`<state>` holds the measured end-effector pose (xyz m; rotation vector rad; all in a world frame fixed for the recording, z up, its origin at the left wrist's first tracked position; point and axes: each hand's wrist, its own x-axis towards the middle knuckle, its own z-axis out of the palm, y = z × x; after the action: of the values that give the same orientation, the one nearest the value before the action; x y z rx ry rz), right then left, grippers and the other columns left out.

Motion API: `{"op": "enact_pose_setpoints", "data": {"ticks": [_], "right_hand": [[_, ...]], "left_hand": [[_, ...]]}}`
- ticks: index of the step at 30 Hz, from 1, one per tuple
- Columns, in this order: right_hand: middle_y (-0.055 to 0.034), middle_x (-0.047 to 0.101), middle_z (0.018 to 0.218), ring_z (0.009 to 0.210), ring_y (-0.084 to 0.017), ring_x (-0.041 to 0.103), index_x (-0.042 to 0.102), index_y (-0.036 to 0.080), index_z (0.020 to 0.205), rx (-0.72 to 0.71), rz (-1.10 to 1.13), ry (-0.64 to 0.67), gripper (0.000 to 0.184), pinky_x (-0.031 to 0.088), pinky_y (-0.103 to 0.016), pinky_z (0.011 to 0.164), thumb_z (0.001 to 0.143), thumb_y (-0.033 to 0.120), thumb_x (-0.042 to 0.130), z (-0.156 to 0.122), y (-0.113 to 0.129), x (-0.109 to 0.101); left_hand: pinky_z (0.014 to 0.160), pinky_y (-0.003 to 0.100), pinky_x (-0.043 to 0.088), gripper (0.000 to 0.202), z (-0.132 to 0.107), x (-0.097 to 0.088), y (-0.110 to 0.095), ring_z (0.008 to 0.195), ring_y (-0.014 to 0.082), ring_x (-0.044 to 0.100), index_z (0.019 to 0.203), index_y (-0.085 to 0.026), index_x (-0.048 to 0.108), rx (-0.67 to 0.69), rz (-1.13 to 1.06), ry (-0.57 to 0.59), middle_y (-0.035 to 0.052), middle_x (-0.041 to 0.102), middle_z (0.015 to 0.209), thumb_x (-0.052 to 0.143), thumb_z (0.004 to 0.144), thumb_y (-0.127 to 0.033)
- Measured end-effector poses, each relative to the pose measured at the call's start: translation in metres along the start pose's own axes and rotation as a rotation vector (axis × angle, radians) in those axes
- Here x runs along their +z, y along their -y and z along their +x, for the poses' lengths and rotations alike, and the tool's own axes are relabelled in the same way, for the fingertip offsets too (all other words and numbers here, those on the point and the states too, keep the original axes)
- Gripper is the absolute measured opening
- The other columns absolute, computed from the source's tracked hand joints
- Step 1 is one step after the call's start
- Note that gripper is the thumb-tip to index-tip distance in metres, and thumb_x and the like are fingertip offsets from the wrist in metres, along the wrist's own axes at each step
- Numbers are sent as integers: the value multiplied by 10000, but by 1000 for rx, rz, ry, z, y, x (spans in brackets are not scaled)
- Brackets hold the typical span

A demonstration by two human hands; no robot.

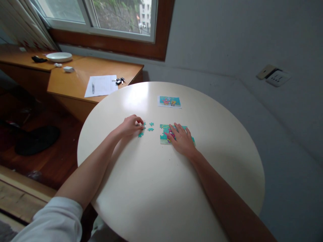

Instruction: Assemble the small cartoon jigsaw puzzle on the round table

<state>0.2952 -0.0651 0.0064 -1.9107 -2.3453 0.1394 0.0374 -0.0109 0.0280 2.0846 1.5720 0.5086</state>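
My left hand (132, 125) is at the left of a small group of loose green puzzle pieces (150, 129). Its thumb and index finger are bent together in a pinch at a puzzle piece (143, 127), which the fingertips partly cover. One more loose piece (140, 134) lies just below the fingers. My right hand (183, 139) rests flat, fingers spread, on a partly joined jigsaw puzzle (165, 141). The puzzle shows a pink figure on a green-blue ground, and its left edge has gaps. The hand hides much of its middle and right.
A printed picture card (170, 101) lies farther back on the round white table (156, 188). Beyond the table's left edge, a wooden desk (80, 72) holds a sheet of paper (101, 85), keys (119, 81) and a white plate (59, 56). A wall with sockets (277, 78) stands at right.
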Motion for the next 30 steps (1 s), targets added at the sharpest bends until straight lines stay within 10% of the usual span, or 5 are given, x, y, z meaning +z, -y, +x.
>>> {"op": "enact_pose_setpoints", "data": {"ticks": [30], "right_hand": [[-91,335,1520,1412,-242,265,372,207,1439,-6,3,-1,548,179,-491,1141,962,450,252,0,1,-2]], "left_hand": [[753,310,448,182,-3,-1,-10,754,183,564,779,-206,642,0,72,38,34,583,876,662,652,-335]]}}
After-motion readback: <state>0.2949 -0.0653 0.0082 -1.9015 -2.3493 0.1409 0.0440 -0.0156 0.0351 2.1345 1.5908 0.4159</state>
